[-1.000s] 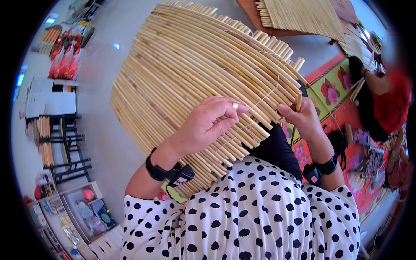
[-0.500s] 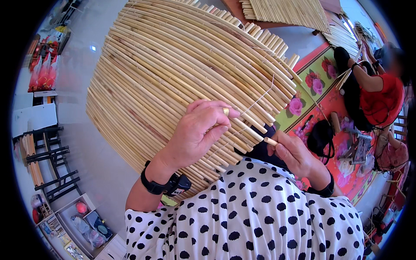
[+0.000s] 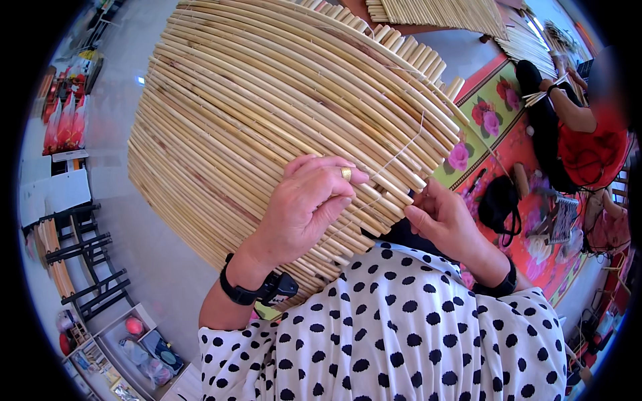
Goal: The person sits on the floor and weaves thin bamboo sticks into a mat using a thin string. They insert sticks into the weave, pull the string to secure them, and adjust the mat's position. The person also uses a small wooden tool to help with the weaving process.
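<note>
A large mat of pale round reed sticks [image 3: 261, 113], bound in rows with thin string [image 3: 408, 144], spreads over my lap. My left hand [image 3: 311, 207], a gold ring on one finger, rests on top near the right-hand ends, fingers curled and pressed together; what is between the fingertips is hidden. My right hand [image 3: 441, 220] is closed at the ragged right edge, thumb and fingers round a stick end at the mat's border. A loose length of string runs upward over the sticks near both hands.
More reed mats [image 3: 435, 17] lie on a wooden surface behind. A co-worker [image 3: 585, 150] in red handles sticks on the floral floor mat [image 3: 488, 120]. A black bag [image 3: 498, 200] lies right. Black folding frames [image 3: 87, 260], bins [image 3: 147, 341] and red packages [image 3: 67, 127] stand left.
My right hand first drew a stick down and away from the edge, then moved back up against it. The mat and my left hand have shifted left in view.
</note>
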`<move>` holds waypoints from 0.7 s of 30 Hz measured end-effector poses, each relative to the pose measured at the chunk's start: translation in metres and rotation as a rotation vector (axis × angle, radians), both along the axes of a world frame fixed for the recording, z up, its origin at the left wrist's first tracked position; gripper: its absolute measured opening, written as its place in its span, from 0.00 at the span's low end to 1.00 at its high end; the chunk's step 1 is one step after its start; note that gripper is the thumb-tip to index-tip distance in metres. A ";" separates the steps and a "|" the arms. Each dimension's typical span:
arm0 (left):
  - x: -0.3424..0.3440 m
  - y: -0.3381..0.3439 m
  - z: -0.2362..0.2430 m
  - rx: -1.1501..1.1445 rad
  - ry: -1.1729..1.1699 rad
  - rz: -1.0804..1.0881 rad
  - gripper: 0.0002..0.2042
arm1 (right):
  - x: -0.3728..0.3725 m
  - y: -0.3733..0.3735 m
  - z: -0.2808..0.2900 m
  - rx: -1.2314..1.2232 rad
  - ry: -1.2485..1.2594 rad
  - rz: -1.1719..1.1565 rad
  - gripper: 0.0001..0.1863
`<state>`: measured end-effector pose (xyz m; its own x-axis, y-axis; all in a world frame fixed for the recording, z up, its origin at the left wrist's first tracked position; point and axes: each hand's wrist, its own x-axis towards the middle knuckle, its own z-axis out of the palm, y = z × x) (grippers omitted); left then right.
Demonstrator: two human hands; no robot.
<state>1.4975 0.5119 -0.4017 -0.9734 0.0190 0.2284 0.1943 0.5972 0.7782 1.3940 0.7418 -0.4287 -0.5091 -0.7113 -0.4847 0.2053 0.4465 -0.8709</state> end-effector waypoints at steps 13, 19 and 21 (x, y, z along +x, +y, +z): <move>0.001 -0.004 0.000 0.019 0.020 -0.040 0.05 | -0.022 0.013 0.011 -0.070 -0.457 0.113 0.13; 0.001 -0.002 0.003 -0.063 0.008 -0.068 0.05 | -0.013 0.021 0.022 0.076 -0.362 0.182 0.10; 0.001 -0.002 0.003 -0.096 0.009 -0.086 0.05 | -0.011 0.017 0.026 0.086 -0.369 0.150 0.11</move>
<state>1.4985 0.5103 -0.3985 -0.9651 0.1249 0.2300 0.2547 0.6496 0.7163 1.3831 0.7588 -0.4031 -0.1836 -0.7133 -0.6764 0.4244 0.5632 -0.7090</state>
